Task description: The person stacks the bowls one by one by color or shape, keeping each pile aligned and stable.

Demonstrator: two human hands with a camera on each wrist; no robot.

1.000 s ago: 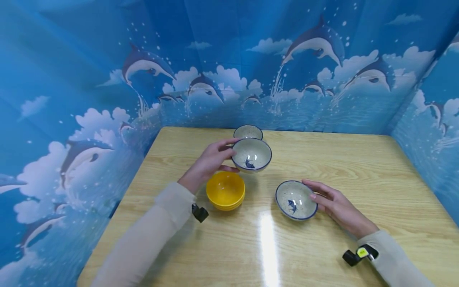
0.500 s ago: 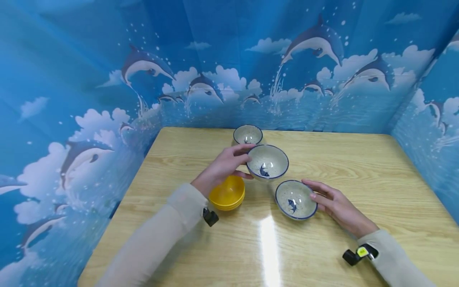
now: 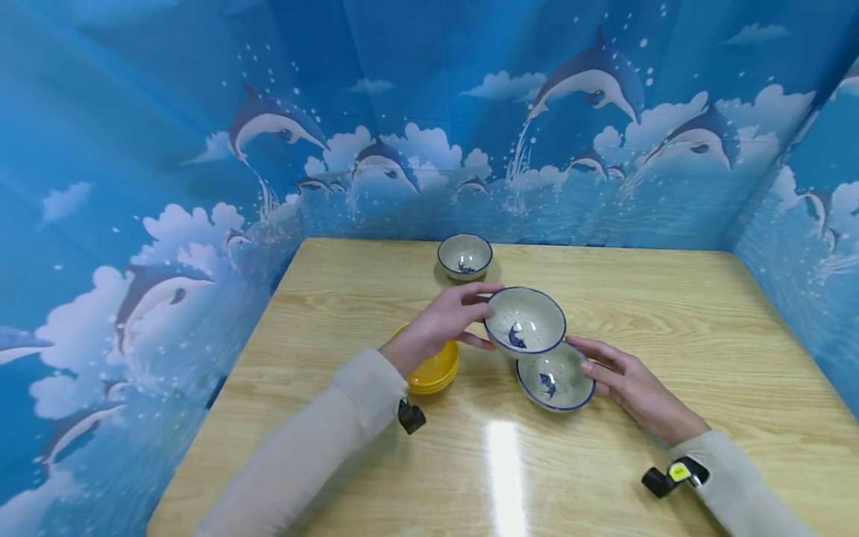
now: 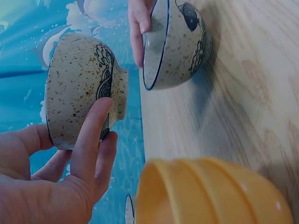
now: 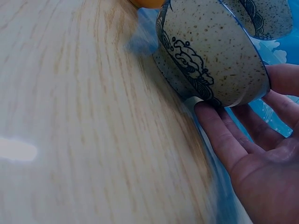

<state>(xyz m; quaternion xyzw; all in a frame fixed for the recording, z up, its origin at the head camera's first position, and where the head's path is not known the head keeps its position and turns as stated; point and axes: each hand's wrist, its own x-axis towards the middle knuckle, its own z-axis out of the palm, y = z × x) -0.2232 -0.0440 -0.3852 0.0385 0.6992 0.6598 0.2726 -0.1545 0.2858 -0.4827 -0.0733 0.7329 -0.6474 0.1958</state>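
**Rim knock = likeliest trouble, raised bowl close over lower one**

L grip (image 3: 456,317) holds the raised speckled bowl (image 3: 526,317) by its L side only, fingers bent round the wall, bowl off the surface (image 3: 671,306). One-sided hold, so prob. the weak pt: if fingers ease, bowl could slip or tip toward its unsupported R side.

R grip (image 3: 627,380) pinches the R edge of the lower speckled bowl (image 3: 557,384), which sits on the surface. Head view has the raised bowl overlapping the lower one's far-L rim; L wrist view shows a gap betw. them, so no contact. If the raised bowl came down there, off-ctr, its foot could catch that rim → chip, tilt or skid. R fingertips at the opp. edge could get nipped if it slid across. A shift by R grip at the same time would worsen the misalignment.

Further out: yellow bowl stack (image 3: 436,373) is partly hidden behind L wrist; touching or not, can't tell. A low sweep of the sleeve (image 3: 372,388) or wrist cam (image 3: 411,416) could nudge it. Far speckled bowl (image 3: 465,253) sits nr the back edge; low risk, unless L knuckles swing back.
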